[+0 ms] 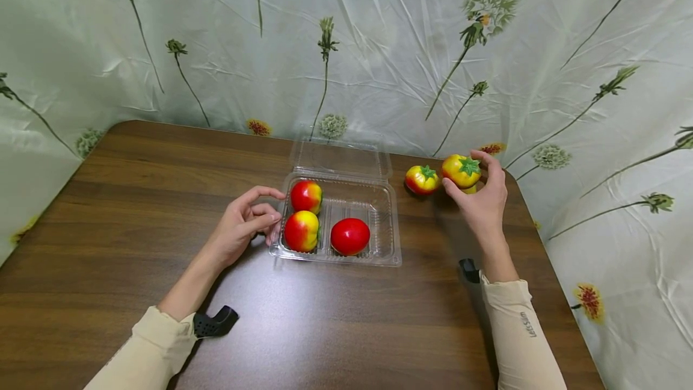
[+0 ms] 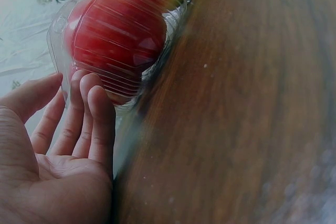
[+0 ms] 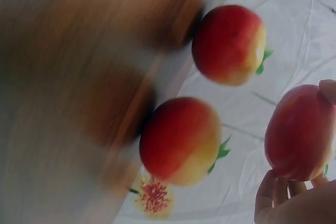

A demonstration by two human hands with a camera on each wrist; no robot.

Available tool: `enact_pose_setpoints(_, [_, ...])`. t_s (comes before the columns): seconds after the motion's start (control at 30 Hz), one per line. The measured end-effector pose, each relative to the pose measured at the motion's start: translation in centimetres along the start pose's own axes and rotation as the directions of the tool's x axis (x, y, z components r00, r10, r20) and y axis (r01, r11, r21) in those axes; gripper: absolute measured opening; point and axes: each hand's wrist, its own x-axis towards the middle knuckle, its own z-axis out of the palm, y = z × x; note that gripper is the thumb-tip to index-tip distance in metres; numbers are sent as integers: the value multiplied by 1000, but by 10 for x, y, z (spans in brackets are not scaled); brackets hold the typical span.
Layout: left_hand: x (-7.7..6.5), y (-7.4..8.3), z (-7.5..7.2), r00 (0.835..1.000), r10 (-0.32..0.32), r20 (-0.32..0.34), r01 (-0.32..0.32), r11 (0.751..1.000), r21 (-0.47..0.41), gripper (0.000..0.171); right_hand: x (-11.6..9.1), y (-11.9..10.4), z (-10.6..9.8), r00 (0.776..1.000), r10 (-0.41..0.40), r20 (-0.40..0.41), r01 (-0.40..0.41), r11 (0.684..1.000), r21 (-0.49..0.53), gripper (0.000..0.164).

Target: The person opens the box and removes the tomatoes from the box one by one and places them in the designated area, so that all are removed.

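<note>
A clear plastic container point(image 1: 381, 251) stands with its lid folded back. It holds three glossy fruits: two red-and-yellow ones point(image 1: 306, 196) along its left side and a red one point(image 1: 350, 236) at the front right. My left hand point(image 1: 243, 221) pinches the container's left rim, thumb and bent fingers close around the edge, as the left wrist view shows. To the right, my right hand point(image 1: 487, 194) grips a red-and-yellow fruit point(image 1: 460, 168) with a green leafy top between thumb and fingers. Two similar fruits stand by it, one to the left point(image 1: 422, 180), the other partly hidden behind the held one.
The transparent lid point(image 1: 341, 158) reaches toward the table's back edge. Behind the brown wooden table point(image 1: 335, 330) hangs a pale, flower-printed curtain point(image 1: 227, 47). Black wrist-camera mounts point(image 1: 216, 322) sit at both sleeves.
</note>
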Motion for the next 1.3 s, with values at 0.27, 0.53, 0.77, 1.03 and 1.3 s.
enact_pose_setpoints(0.27, [0,1,0,1000,-1,1,1,1000,5,33,9,16,-14,997,44,-63,-46,999,-21,70])
enact_pose_setpoints(0.53, [0,1,0,1000,-3,-3,3,1000,5,33,16,34,-32,975,170,-144,-170,985,12,71])
enact_pose_setpoints(0.77, [0,1,-1,1000,-7,-8,7,1000,4,33,19,48,-45,940,241,-243,-258,965,-41,68])
enact_pose_setpoints(1.03, [1,1,-1,1000,-3,-4,3,1000,5,33,17,59,-51,951,225,-210,-259,954,-149,69])
enact_pose_setpoints(1.3, [1,1,0,1000,0,0,0,1000,9,33,16,68,-53,962,257,-90,-271,931,-245,71])
